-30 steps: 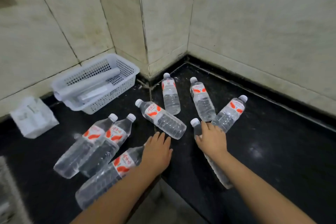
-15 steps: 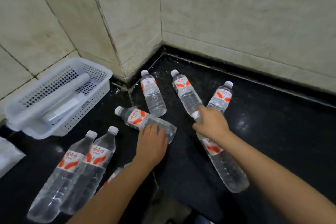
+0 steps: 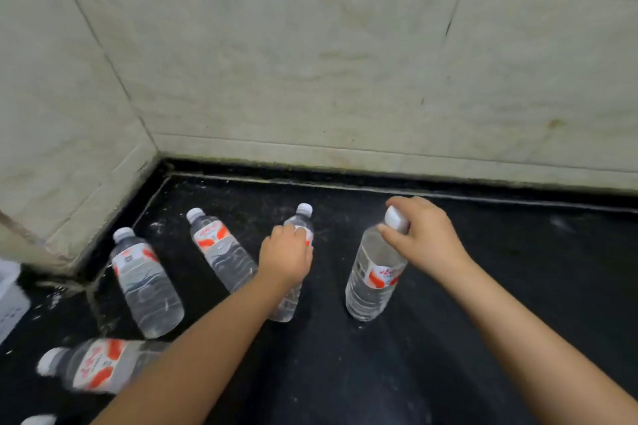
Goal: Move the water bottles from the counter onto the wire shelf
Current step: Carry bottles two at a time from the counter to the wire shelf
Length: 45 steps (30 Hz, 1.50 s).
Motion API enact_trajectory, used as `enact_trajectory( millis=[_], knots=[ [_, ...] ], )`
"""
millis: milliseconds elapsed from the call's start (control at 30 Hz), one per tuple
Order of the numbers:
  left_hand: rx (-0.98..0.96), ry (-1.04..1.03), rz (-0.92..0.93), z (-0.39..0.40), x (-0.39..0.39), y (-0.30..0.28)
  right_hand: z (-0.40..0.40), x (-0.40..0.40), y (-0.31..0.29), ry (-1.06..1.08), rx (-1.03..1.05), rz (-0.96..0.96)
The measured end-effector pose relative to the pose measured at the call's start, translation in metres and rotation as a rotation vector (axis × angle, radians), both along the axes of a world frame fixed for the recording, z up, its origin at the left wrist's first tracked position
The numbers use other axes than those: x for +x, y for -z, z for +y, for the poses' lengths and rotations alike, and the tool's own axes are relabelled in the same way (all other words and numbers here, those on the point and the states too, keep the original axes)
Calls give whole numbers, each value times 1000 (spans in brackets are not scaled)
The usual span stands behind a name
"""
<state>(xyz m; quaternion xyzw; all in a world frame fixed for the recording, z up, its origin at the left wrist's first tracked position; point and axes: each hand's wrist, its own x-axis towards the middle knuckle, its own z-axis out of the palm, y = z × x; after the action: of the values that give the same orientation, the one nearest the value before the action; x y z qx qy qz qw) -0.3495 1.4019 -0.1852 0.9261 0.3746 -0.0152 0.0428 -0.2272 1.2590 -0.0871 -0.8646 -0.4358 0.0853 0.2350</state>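
Observation:
Clear water bottles with white caps and red-and-white labels lie on the black counter (image 3: pixel 500 286). My right hand (image 3: pixel 426 235) grips the neck of one bottle (image 3: pixel 374 278), which is tilted nearly upright. My left hand (image 3: pixel 286 257) is curled over the label of a lying bottle (image 3: pixel 297 221). To the left lie two more bottles (image 3: pixel 221 248) (image 3: pixel 143 281). Another bottle (image 3: pixel 93 366) lies at the lower left, partly behind my left forearm. The wire shelf is out of view.
Tiled walls meet in a corner behind the counter at the left. A white basket edge (image 3: pixel 8 300) shows at the far left. One more bottle cap (image 3: pixel 38 419) peeks in at the bottom left.
The view has swung right, so the basket has nearly left the frame. My right hand has raised its bottle by the neck to nearly upright. My left hand has shifted to another bottle further right.

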Motion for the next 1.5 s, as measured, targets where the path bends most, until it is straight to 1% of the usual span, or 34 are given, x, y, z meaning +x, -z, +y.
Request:
enact_trajectory(
  millis=[133, 233, 300, 400, 467, 500, 633, 700, 800, 867, 933, 1000, 1033, 1100, 1200, 1333, 1433, 1500],
  knots=[
    [-56, -66, 73, 27, 58, 8, 12, 27, 11, 52, 37, -73],
    [-99, -160, 131, 48, 89, 20, 20, 39, 22, 4, 38, -107],
    [-126, -204, 195, 58, 103, 27, 23, 46, 25, -5, 30, -120],
    [-132, -201, 298, 64, 111, 32, 26, 62, 28, 13, 45, -118],
    [-171, -198, 271, 64, 111, 29, 25, 70, 30, 16, 63, -114],
    [-196, -183, 227, 62, 109, 27, 23, 72, 31, 16, 68, -112],
    [-273, -11, 5, 33, 98, -2, 13, 67, 30, -6, 66, -150],
    [-302, 92, -23, 17, 86, -23, 7, 57, 25, -25, 48, -169],
    [-311, 179, -5, -3, 59, -57, -6, 34, 19, -55, -29, -224],
    [-236, 229, 52, -19, 36, -79, -17, 14, 16, -89, -72, -246],
    [-79, 280, 110, -36, 11, -96, -32, -6, 11, -105, -99, -242],
    [56, 293, 119, -54, -22, -107, -51, -28, 4, -89, -109, -221],
    [81, 287, 104, -61, -38, -109, -62, -38, 3, -73, -113, -195],
    [60, 286, 53, -73, -68, -111, -86, -56, 0, -28, -117, -151],
    [-10, 335, -67, -95, -96, -118, -123, -71, -13, 41, -97, -148],
    [-31, 571, -198, -143, -82, -144, -183, -73, -50, 129, -103, -127],
    [-46, 779, -208, -197, -49, -166, -246, -66, -82, 244, -70, -65],
    [-40, 898, -203, -239, -22, -176, -296, -59, -100, 332, -31, -57]
  ],
)
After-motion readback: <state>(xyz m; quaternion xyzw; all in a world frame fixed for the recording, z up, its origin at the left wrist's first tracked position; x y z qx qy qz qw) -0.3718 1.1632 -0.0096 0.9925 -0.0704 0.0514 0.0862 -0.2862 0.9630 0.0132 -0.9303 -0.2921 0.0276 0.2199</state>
